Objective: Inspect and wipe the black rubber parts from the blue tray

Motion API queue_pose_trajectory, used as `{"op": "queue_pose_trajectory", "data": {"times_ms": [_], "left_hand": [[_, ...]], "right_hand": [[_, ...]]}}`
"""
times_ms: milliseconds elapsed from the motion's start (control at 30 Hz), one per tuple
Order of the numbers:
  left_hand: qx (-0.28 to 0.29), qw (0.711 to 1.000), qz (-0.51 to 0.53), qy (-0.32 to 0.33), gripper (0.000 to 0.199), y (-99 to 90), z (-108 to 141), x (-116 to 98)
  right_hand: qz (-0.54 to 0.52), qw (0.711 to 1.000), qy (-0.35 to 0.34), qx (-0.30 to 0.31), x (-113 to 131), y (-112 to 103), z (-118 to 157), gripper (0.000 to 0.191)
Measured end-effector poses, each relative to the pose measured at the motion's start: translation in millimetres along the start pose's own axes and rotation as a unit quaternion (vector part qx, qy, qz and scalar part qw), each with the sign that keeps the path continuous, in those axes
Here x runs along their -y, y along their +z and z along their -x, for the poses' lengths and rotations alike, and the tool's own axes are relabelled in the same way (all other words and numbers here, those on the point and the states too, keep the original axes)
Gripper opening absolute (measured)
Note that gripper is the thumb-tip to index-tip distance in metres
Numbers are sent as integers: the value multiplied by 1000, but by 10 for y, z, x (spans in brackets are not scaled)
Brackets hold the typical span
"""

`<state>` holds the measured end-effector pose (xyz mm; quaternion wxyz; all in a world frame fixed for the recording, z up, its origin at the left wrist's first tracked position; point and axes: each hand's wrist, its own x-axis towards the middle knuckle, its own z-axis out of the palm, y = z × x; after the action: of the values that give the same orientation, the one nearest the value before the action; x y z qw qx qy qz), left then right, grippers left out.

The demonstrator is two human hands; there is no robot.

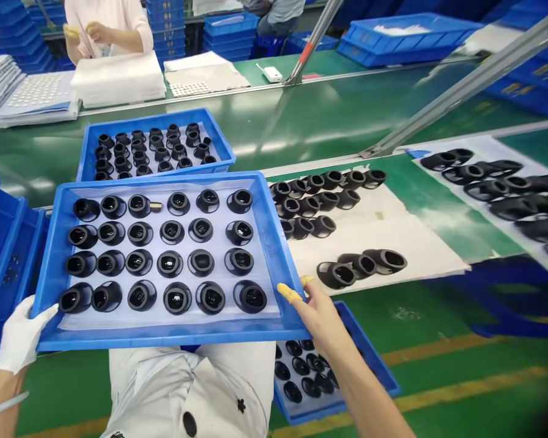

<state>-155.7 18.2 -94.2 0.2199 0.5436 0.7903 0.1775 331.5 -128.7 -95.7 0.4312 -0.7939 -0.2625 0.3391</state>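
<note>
A blue plastic tray [178,337] is held up in front of me, above my lap. Inside it, rows of black cup-shaped parts [177,298] stand on a white sheet. A small pale strip [155,207] lies beside one part in the far row. My left hand [21,337], in a white glove, grips the tray's left wall near the front corner. My right hand [313,304], with yellow covers on some fingers, grips the right wall, thumb over the rim. The undersides of both grips are hidden.
Behind my tray, another blue tray [231,155] of black parts sits on the green conveyor [301,121]. Black parts stand on a beige sheet [420,243] to the right. A lower tray [296,417] is by my right leg. A person [119,30] works opposite. A metal post [461,91] slants across the right.
</note>
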Motion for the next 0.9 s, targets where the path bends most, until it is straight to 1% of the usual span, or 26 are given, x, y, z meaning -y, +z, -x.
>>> {"op": "queue_pose_trajectory", "data": {"times_ms": [100, 167, 267, 333, 400, 467, 500, 533, 567, 600, 633, 667, 700, 733, 767, 800, 833, 867, 900], "left_hand": [[9, 993, 108, -53, 31, 63, 47, 46], [6, 990, 132, -56, 37, 121, 50, 98], [19, 988, 149, -42, 45, 183, 34, 178], [32, 993, 111, -20, 44, 178, 14, 197], [61, 997, 41, -2, 43, 130, -15, 166], [95, 994, -45, 1, 45, 56, -49, 73], [103, 990, -96, 1, 47, 19, -62, -3], [94, 984, -149, 6, 50, -11, -69, -100], [68, 978, -198, 20, 52, -27, -64, -220], [31, 970, -237, 48, 52, -25, -45, -364], [-19, 962, -255, 93, 50, 2, -8, -529], [-59, 955, -248, 154, 46, 55, 50, -713], [-68, 946, -220, 228, 42, 135, 128, -908], [-61, 935, -177, 302, 36, 241, 225, -1107], [-26, 916, -145, 374, 33, 368, 337, -1303], [29, 887, -128, 442, 30, 510, 460, -1488], [81, 856, -130, 495, 28, 659, 586, -1653], [139, 823, -152, 530, 26, 809, 708, -1794], [174, 794, -176, 555, 23, 952, 818, -1907]], "right_hand": [[114, 993, -22, -35, -133, -6, -8, 24], [167, 983, -41, -69, -218, 8, -20, 23], [187, 976, -50, -100, -308, 57, -18, 25], [190, 974, -54, -109, -345, 96, 0, 27], [192, 973, -56, -112, -375, 126, 26, 28], [193, 973, -57, -112, -406, 140, 52, 29], [193, 973, -57, -111, -423, 141, 63, 30], [193, 973, -58, -109, -440, 138, 72, 30], [192, 974, -59, -108, -459, 133, 79, 31], [192, 974, -58, -108, -479, 127, 86, 32], [191, 974, -55, -109, -501, 120, 91, 32], [192, 974, -52, -111, -524, 113, 97, 33], [194, 973, -48, -115, -550, 108, 103, 33], [197, 972, -43, -121, -578, 104, 109, 33], [202, 970, -38, -127, -607, 101, 116, 34], [208, 968, -33, -135, -636, 99, 124, 35], [213, 966, -30, -144, -665, 98, 132, 35], [217, 964, -28, -151, -690, 97, 142, 35], [221, 963, -27, -155, -711, 95, 152, 35]]}}
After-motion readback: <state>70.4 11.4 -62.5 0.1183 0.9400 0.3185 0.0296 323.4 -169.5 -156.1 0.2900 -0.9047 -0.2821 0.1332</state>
